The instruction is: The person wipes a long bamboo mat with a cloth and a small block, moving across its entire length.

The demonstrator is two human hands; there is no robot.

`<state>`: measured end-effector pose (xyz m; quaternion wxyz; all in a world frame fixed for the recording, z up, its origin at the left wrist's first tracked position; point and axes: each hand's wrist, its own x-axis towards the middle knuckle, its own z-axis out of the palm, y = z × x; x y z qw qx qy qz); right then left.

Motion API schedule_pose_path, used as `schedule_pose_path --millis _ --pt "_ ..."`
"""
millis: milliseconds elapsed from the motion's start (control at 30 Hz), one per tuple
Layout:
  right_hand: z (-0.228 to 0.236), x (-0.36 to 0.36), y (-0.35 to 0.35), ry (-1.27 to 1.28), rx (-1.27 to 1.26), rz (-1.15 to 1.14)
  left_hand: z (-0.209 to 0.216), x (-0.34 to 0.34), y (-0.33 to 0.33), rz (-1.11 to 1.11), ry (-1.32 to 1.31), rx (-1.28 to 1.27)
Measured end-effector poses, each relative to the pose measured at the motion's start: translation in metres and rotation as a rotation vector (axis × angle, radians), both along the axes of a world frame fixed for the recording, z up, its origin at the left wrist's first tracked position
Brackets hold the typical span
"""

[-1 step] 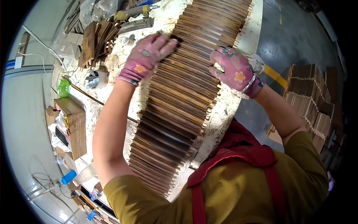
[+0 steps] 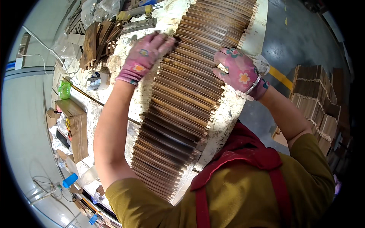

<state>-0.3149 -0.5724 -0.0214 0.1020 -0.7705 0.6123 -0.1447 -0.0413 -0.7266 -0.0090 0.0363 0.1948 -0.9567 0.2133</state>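
Observation:
A long row of dark brown wooden slats [image 2: 182, 98] lies side by side on the worktable, with pale tenons along both ends. My left hand [image 2: 146, 55], in a pink flowered glove, reaches over the far left ends of the row with its fingers stretched out. Something dark shows at its fingertips; what it is cannot be made out. My right hand [image 2: 239, 70], in a matching glove, rests on the right ends of the slats, thumb and fingers bent but apart. White crumpled material [image 2: 261, 64] shows beside it, partly hidden beneath the hand.
Loose slats [image 2: 91, 47], plastic bags [image 2: 100, 9] and a yellow-handled tool [image 2: 133, 13] lie at the back left. A tape roll [image 2: 99, 81], a green bottle [image 2: 64, 90] and a box [image 2: 78, 131] are on the left. Bundled slats [image 2: 313, 102] stand beyond the right edge.
My left hand has shifted slightly to the left, toward the ends of the slats. The right hand and the row of slats stay where they were.

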Motion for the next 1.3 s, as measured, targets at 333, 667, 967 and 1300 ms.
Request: schedule_pose_path --millis 333,667,967,1300 --pt "0.000 0.000 -0.001 -0.053 -0.010 -0.003 0.005 -0.030 0.039 -0.015 0.164 0.260" --pt "0.006 0.005 0.000 -0.005 0.002 -0.020 0.002 0.017 -0.009 0.325 -0.047 0.219" --pt "0.006 0.004 0.000 0.022 0.039 -0.013 -0.010 0.014 -0.005 0.503 0.344 0.582" --pt "0.002 0.004 0.000 -0.001 -0.025 0.026 -0.035 0.009 -0.010 0.338 0.367 0.540"
